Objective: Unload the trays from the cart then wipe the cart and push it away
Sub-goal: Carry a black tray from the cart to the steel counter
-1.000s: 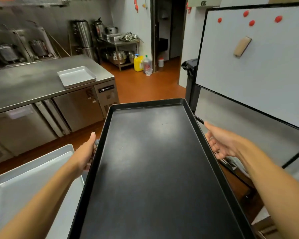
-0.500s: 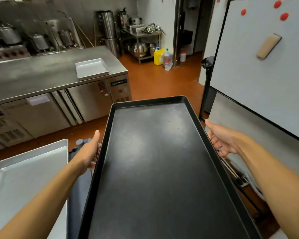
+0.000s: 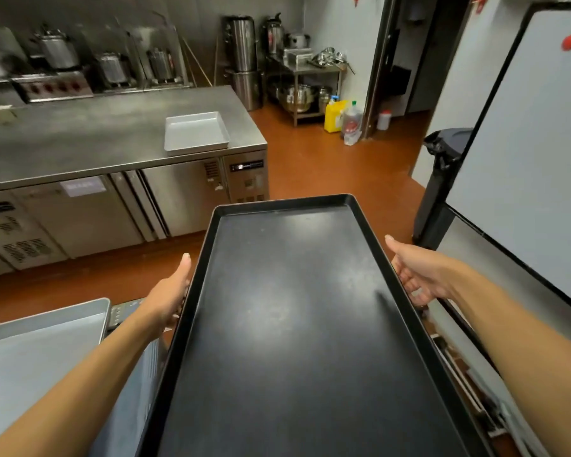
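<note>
Swinging leftward since a second ago: your view, bringing the desk [image 3: 112, 140] closer ahead. Black tray [image 3: 310, 324]: you are carrying it, left hand [image 3: 170, 291] and right hand [image 3: 419, 275] gripping opposite long rims, long axis pointing just right of the desk.

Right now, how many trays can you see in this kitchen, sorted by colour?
Black: 1, the black tray carried by the left hand and right hand.
Silver-grey: 2, the small tray on the steel counter, and the large tray at lower left; more may be stacked beneath it, I cannot tell.
Total: 3 trays.
</note>
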A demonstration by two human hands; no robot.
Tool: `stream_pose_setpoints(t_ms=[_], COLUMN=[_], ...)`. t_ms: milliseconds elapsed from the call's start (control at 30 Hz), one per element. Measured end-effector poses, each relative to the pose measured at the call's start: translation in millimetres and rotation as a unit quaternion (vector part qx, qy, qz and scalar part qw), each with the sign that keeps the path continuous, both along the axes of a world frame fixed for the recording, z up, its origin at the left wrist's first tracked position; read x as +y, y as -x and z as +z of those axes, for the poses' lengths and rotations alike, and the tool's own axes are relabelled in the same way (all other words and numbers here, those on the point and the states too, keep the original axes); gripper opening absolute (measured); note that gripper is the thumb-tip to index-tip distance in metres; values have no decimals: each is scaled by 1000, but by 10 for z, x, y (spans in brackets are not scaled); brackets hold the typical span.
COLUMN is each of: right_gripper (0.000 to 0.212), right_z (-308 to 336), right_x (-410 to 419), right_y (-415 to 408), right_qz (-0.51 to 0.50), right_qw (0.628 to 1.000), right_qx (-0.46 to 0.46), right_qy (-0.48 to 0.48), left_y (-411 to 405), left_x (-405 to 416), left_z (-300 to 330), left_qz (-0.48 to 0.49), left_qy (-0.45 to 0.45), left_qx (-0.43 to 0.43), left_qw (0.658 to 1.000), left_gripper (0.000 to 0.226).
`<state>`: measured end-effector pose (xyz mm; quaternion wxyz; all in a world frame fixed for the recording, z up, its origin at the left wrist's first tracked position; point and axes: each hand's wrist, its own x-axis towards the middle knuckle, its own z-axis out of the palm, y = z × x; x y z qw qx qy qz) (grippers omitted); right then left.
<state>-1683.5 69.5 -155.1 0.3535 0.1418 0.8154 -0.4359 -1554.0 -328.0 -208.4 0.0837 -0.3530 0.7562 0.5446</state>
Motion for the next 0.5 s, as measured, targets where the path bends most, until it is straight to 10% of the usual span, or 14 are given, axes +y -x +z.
stream_pose_setpoints(t_ms=[500], right_gripper=[67], right_z=[89], right_x=[-1027], right_y=[2139], right_qz=[82], right_qw=[996], right_qx=[32], right_qy=[1], left_y=[1450], left_x=[-675], left_z=[354], left_qz=[79], left_qy=[23], left_qx=[17], left_qw=[996], left_gripper=[73])
